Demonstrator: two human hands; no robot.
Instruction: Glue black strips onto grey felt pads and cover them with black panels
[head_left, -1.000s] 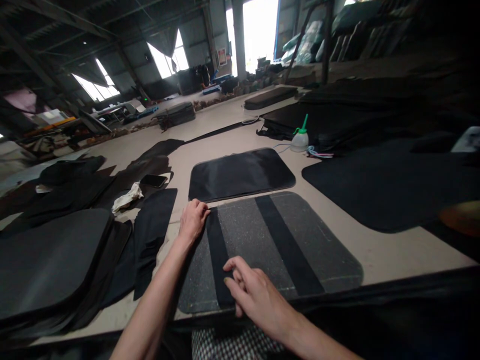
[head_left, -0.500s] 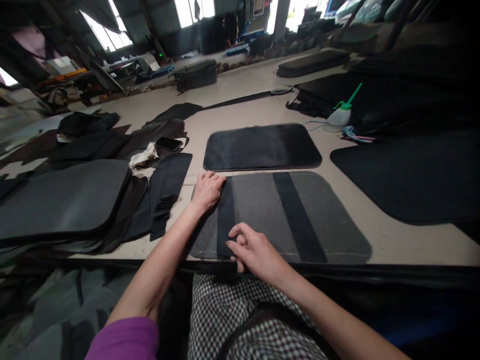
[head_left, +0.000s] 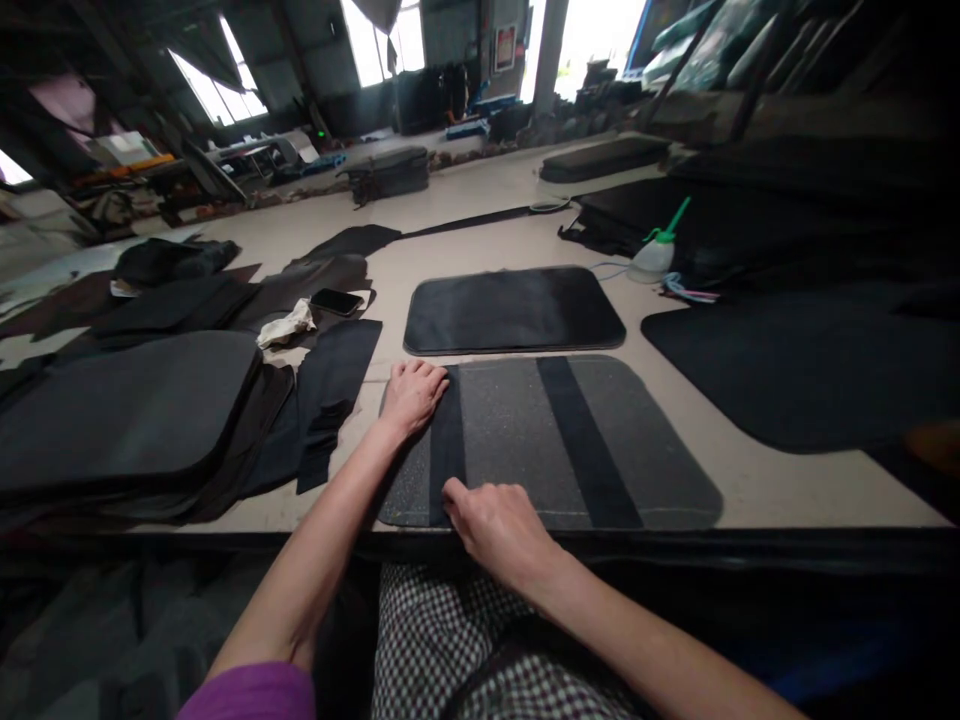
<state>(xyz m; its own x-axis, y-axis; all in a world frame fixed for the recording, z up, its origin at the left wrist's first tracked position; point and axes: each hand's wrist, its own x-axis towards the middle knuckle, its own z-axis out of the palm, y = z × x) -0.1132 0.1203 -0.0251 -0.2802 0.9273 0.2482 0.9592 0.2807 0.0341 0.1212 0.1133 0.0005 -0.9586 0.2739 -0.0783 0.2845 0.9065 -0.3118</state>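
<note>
A grey panel with rounded corners (head_left: 510, 430) lies flat along the table's front edge, crossed by two dark strips. My left hand (head_left: 415, 395) rests palm down on the panel's back left corner, its fingers laid over the upper end of the left strip (head_left: 448, 430). Near that strip's front end, my right hand (head_left: 499, 525) has its thumb and fingers pinched together at the strip's right edge. Further right on the panel runs the second dark strip (head_left: 589, 440), touched by neither hand. Just behind lies a black rounded panel (head_left: 514, 310).
Stacked dark panels (head_left: 127, 410) fill the left side, with a phone (head_left: 335, 301) and a crumpled pale cloth (head_left: 287, 325) behind. A squeeze bottle with a green spout (head_left: 654, 258) stands at back right. A large black piece (head_left: 810, 370) covers the right side.
My right hand has closed from loosely curled, parted fingers into a pinch at the left strip's front end. My left hand stays at the strip's back end. The camera view has tilted slightly.
</note>
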